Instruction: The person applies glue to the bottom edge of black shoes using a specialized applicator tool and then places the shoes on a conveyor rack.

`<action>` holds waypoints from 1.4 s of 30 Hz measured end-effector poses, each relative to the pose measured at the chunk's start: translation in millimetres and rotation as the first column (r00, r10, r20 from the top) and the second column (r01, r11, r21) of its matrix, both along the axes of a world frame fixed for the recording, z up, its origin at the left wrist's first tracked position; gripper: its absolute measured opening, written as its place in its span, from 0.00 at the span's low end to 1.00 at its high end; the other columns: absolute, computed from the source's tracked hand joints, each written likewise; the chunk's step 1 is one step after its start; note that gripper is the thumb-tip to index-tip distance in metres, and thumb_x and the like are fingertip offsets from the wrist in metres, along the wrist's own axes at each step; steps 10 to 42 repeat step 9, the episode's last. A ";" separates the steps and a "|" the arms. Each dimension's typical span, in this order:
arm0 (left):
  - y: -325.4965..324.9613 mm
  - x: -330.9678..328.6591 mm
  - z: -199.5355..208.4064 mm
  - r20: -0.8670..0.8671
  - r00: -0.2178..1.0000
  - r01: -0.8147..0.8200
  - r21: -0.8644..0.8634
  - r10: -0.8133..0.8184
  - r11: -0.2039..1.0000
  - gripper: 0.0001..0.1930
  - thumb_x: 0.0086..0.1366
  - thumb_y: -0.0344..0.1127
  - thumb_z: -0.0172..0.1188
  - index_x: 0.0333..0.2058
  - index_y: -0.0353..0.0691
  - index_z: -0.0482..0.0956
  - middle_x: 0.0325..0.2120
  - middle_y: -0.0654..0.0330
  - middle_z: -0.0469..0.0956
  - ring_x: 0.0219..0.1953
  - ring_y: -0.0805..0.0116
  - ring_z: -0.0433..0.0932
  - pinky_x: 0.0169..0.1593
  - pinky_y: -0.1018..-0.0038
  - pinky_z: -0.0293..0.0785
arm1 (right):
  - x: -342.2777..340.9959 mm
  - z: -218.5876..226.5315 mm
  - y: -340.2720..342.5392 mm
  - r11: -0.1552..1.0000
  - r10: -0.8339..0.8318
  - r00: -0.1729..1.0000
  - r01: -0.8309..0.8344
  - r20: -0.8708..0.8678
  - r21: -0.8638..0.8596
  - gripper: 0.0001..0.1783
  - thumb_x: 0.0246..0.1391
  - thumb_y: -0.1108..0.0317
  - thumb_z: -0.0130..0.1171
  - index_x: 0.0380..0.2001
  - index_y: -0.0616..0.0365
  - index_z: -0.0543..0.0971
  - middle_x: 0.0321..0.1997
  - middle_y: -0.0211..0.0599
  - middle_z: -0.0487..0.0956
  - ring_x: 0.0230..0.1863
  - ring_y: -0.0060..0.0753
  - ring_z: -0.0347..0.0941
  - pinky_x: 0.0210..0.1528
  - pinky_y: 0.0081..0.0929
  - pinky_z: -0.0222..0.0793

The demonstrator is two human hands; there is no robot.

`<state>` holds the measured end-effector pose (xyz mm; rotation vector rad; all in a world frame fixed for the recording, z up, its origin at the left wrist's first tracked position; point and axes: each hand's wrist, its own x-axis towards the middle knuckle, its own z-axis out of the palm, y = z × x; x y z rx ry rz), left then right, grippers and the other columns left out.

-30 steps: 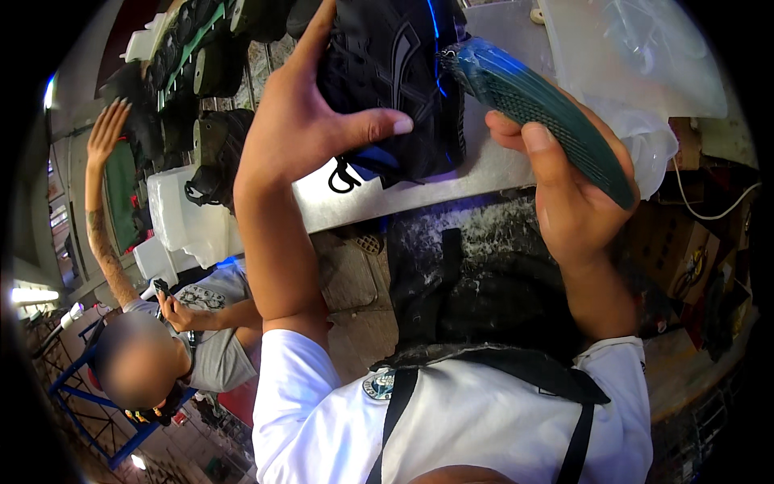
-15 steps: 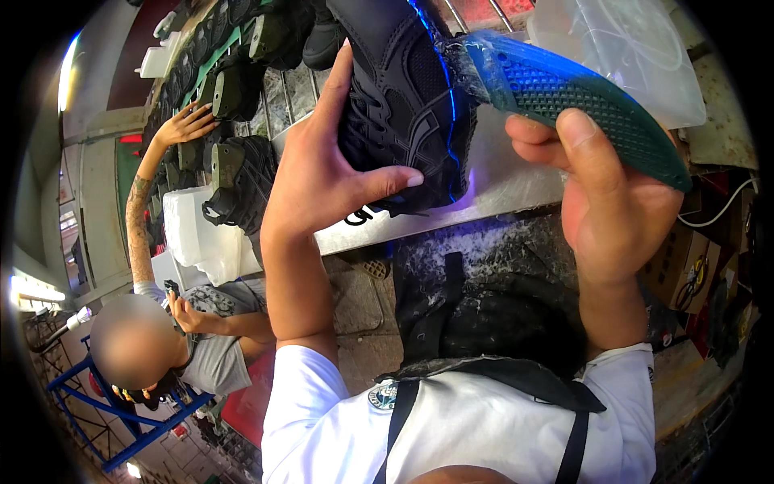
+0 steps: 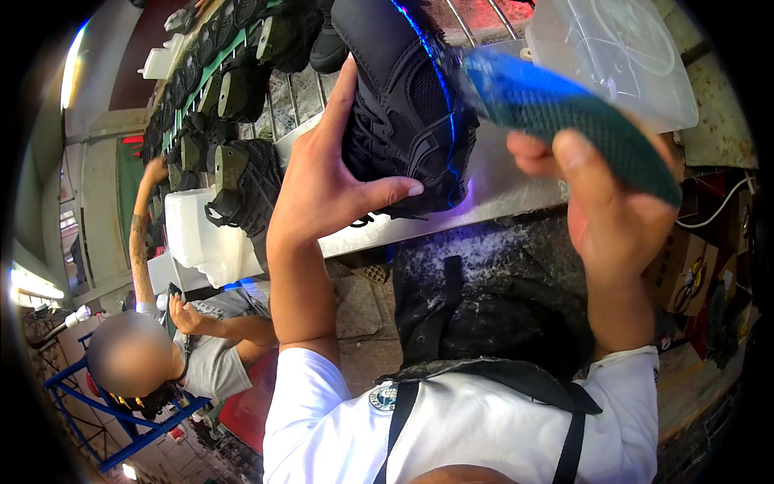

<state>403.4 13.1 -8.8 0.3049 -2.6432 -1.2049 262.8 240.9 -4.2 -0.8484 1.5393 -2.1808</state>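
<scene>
A black lace-up sneaker (image 3: 395,105) lies on its side over the metal worktop, its toe toward me. A thin blue-lit line runs along its lower edge. My left hand (image 3: 318,181) grips it across the laces, thumb near the toe and forefinger stretched along the upper. Between the fingers and thumb of my right hand (image 3: 609,202) is a brush with a textured dark green handle (image 3: 572,105), wrapped in clear film near its head. The brush head meets the shoe's lower edge; motion blurs it, and the bristles are hard to make out.
Rows of black shoes (image 3: 242,85) stand on a rack at the left. A translucent plastic tub (image 3: 613,64) sits at the back right, a whitish one (image 3: 201,230) at the left. A co-worker's arm (image 3: 139,242) reaches toward the rack. Metal worktop (image 3: 508,189) runs beneath the shoe.
The brush has shifted slightly and is now blurred, its head still at the shoe's edge. My left hand keeps its hold. The co-worker's reaching hand has moved back from the shoes.
</scene>
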 end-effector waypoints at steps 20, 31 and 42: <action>2.5 19.2 -13.4 0.002 1.000 0.018 0.189 -0.019 0.982 0.60 0.45 0.33 0.82 0.72 0.33 0.51 0.65 0.46 0.68 0.66 0.54 0.69 0.71 0.66 0.56 | -7.0 -23.6 88.8 0.958 0.089 0.996 -0.088 0.010 0.272 0.14 0.62 0.78 0.59 0.50 0.74 0.77 0.44 0.56 0.83 0.42 0.41 0.85 0.42 0.28 0.83; 2.5 19.2 -13.4 0.002 1.000 0.018 0.189 -0.019 0.982 0.60 0.45 0.33 0.82 0.72 0.33 0.51 0.65 0.46 0.68 0.66 0.54 0.69 0.71 0.66 0.56 | -7.0 -23.6 88.8 0.958 0.089 0.996 -0.088 0.010 0.272 0.14 0.62 0.78 0.59 0.50 0.74 0.77 0.44 0.56 0.83 0.42 0.41 0.85 0.42 0.28 0.83; 2.5 19.2 -13.4 0.002 1.000 0.018 0.189 -0.019 0.982 0.60 0.45 0.33 0.82 0.72 0.33 0.51 0.65 0.46 0.68 0.66 0.54 0.69 0.71 0.66 0.56 | -7.0 -23.6 88.8 0.958 0.089 0.996 -0.088 0.010 0.272 0.14 0.62 0.78 0.59 0.50 0.74 0.77 0.44 0.56 0.83 0.42 0.41 0.85 0.42 0.28 0.83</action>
